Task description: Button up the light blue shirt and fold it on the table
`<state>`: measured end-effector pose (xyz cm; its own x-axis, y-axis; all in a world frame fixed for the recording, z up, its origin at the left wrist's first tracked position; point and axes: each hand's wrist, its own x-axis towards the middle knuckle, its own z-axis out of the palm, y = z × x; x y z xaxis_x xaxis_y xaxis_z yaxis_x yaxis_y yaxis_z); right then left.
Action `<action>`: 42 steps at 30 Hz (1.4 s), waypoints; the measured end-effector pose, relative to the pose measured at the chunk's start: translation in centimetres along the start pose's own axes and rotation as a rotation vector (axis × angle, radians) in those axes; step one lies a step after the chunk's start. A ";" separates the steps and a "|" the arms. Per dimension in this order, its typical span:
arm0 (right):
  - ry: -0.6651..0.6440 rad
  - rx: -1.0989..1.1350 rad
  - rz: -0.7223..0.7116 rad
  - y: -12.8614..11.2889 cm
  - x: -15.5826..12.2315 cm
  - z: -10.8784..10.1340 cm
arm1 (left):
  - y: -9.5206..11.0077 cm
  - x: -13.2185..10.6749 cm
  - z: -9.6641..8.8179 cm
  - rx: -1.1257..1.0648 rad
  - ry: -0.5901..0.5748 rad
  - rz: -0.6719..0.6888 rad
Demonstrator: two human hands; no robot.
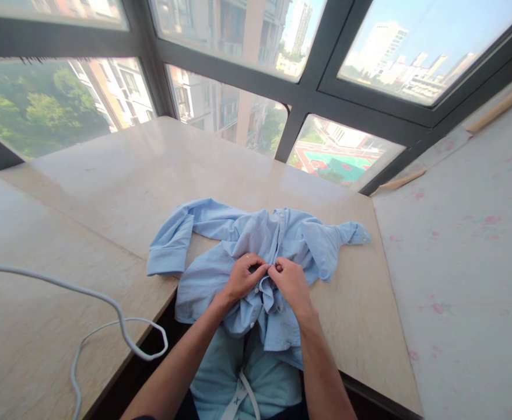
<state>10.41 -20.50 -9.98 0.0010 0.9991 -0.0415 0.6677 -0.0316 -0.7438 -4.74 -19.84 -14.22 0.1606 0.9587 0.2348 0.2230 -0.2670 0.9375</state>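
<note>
A light blue button-up shirt [212, 262] lies crumpled on the stone ledge, its lower part hanging over the front edge towards my lap. My left hand [246, 274] pinches the shirt's front placket from the left, thumb and forefinger together. From the other side my right hand [288, 279] pinches the same strip, the fingertips of both hands almost touching. The small button or buttonhole between them is hidden by my fingers. White buttons show above and below my hands. One sleeve [168, 251] bends out to the left; the other cuff [356, 233] points right.
The beige stone ledge [85, 192] runs to dark-framed windows [308, 99] at the back. A white cable [102, 296] loops over its front left edge. On the right stands a flower-patterned wall [457, 262]. My legs in pale trousers [212, 367] are below the edge.
</note>
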 end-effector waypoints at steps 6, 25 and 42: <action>-0.196 0.280 0.047 1.2 0.0 -1.0 | 0.4 -0.1 -0.1 -0.035 0.023 -0.067; -0.242 0.459 0.001 1.3 -0.1 -0.1 | 0.3 -0.2 -0.2 -0.050 -0.043 -0.118; -0.191 0.420 0.063 1.7 0.6 1.8 | -0.6 -0.1 -1.2 -0.511 0.072 -0.355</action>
<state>10.19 -20.00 -12.53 -0.1314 0.9733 -0.1880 0.3110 -0.1396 -0.9401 -6.00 -19.64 -14.50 0.0925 0.9893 -0.1133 -0.2403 0.1326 0.9616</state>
